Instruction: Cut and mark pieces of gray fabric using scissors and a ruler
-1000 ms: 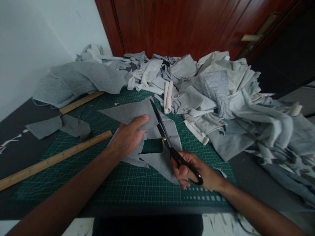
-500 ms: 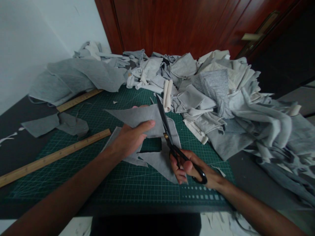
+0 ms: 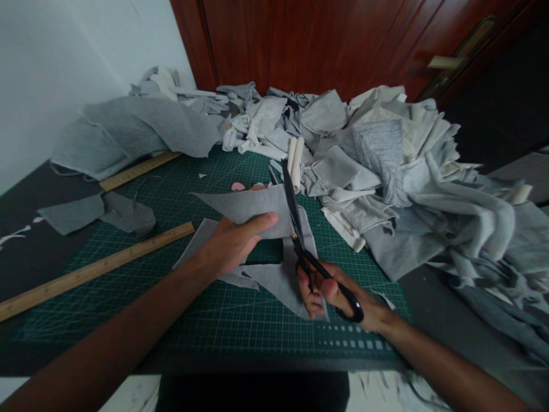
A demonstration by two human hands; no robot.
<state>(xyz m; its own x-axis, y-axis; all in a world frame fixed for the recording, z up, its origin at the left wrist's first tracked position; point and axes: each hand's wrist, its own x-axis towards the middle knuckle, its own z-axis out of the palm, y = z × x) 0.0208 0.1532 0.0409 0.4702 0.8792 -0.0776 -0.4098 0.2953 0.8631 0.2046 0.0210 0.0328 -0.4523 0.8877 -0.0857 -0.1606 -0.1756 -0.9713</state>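
Observation:
My left hand (image 3: 234,243) pinches a pointed piece of grey fabric (image 3: 257,203), thumb on top and fingers underneath. In my right hand (image 3: 330,292) is a pair of black scissors (image 3: 295,214), the fingers through its handles. The blades point away from me, slightly parted, along the right edge of the held fabric. Beneath, another cut grey fabric piece (image 3: 277,286) lies on the green cutting mat (image 3: 214,335). A small pink thing (image 3: 238,186) shows just beyond my left hand.
Two wooden rulers lie at the left, the nearer ruler (image 3: 98,269) partly on the mat. Grey scraps (image 3: 72,213) lie between them. A large heap of grey and white fabric (image 3: 369,149) spreads across the back and right, before a brown door (image 3: 321,46).
My left hand and the held fabric have shifted slightly right. The scissor blades have swung a little to the right with them, and more of the pink thing shows.

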